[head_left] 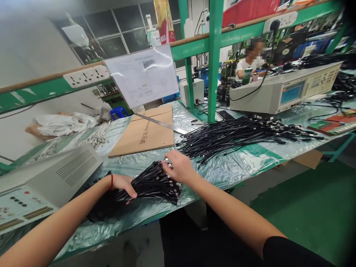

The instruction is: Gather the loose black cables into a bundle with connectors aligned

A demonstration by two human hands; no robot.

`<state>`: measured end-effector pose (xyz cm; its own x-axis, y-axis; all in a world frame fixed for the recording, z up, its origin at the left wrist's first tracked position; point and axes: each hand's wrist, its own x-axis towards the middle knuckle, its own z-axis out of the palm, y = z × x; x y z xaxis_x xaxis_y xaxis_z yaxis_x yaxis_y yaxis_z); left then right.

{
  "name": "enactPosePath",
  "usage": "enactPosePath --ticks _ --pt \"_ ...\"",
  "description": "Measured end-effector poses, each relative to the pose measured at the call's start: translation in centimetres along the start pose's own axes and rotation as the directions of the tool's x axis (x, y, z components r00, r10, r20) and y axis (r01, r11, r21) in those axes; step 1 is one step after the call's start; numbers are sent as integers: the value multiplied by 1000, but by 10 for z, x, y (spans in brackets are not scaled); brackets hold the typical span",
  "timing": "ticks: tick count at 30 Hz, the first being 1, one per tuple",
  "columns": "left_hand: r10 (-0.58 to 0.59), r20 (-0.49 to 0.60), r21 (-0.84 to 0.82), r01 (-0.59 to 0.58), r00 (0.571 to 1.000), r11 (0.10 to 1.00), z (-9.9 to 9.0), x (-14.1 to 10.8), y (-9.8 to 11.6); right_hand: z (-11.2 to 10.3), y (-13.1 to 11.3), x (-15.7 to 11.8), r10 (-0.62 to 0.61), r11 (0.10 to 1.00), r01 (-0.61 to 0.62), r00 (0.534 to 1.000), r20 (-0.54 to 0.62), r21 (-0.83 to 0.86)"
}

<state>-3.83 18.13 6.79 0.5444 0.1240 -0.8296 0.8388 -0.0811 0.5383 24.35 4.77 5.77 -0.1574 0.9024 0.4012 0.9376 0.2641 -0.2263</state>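
A thick bundle of black cables [155, 185] with metal-tipped plugs lies across the front of the bench. Wrapped round its left part is my left hand [124, 187], thumb on top, a red band at the wrist. My right hand [179, 167] is at the upper plug end of the bundle, fingers curled together beside a plug; whether it grips one I cannot make out. Further right, a wide pile of similar black cables [236, 135] is spread on the plastic-covered bench [222, 174], plugs pointing mostly right.
Left stands a grey instrument [80, 167]; a tester with a screen [292, 92] stands at the back right. A cardboard sheet [152, 129] with a steel ruler [161, 123] lies behind the bundle. A green post [214, 63] rises from the bench. A person [247, 66] sits beyond.
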Motion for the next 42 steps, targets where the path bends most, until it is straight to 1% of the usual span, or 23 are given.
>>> enactPosePath --ticks 3,5,7,9,12,14,15,17,19,20,21,22,24,26,28,30,33,35,36,37,39,40,42 --pt "14 -67 69 -10 998 998 -13 -9 8 1 51 3 211 974 -201 972 98 -101" --pt "45 -130 127 -29 990 991 -19 -11 13 7 72 0 280 953 -254 945 167 -163" --pt "82 -199 191 -43 976 981 -21 -9 16 14 82 -5 299 945 -257 930 212 -204" --pt "125 -278 259 -51 952 965 -18 -4 14 19 84 -10 292 944 -240 926 237 -225" --pt "189 -413 360 -32 891 933 -7 6 8 21 82 -12 266 949 -207 930 253 -236" --pt "238 -517 425 5 822 905 3 9 3 20 81 -11 246 954 -186 935 257 -237" --pt "272 -576 458 29 771 888 10 9 1 19 82 -10 237 956 -177 937 258 -236" --pt "359 -688 523 88 631 848 29 10 -4 16 82 -9 226 958 -167 940 255 -231" --pt "461 -752 583 149 472 799 57 13 -8 13 82 -9 224 960 -170 943 245 -223" --pt "509 -753 614 168 416 771 75 16 -10 12 82 -9 227 960 -177 945 237 -216" --pt "556 -738 649 176 384 740 94 21 -13 10 81 -9 232 960 -186 946 228 -208" --pt "603 -700 694 169 382 699 114 27 -15 9 80 -10 238 961 -196 946 219 -196" --pt "686 -591 789 129 425 601 153 38 -18 7 77 -10 242 964 -211 947 211 -160" --pt "716 -533 830 112 452 547 182 48 -20 4 74 -9 239 969 -218 947 215 -114" --pt "710 -532 832 127 462 540 202 53 -20 0 72 -5 238 971 -229 946 221 -69" --pt "688 -557 817 157 466 555 212 54 -20 -4 70 5 247 969 -247 944 219 -27" --pt "661 -584 796 171 471 581 218 51 -17 -9 71 31 245 964 -261 948 202 58" --pt "668 -576 796 138 472 589 216 45 -14 -9 73 52 228 958 -255 956 184 135" --pt "682 -568 799 109 460 592 213 41 -10 -7 75 61 219 952 -250 960 174 177" --pt "699 -569 797 81 433 599 207 37 -6 -5 77 69 212 944 -245 964 162 221" --pt "722 -602 778 46 340 627 189 30 8 4 81 80 205 922 -239 969 138 305" --pt "719 -635 758 48 284 650 176 28 16 10 84 82 207 907 -239 970 126 346" --pt "686 -695 713 81 214 697 146 28 35 23 88 82 227 873 -251 968 107 418"
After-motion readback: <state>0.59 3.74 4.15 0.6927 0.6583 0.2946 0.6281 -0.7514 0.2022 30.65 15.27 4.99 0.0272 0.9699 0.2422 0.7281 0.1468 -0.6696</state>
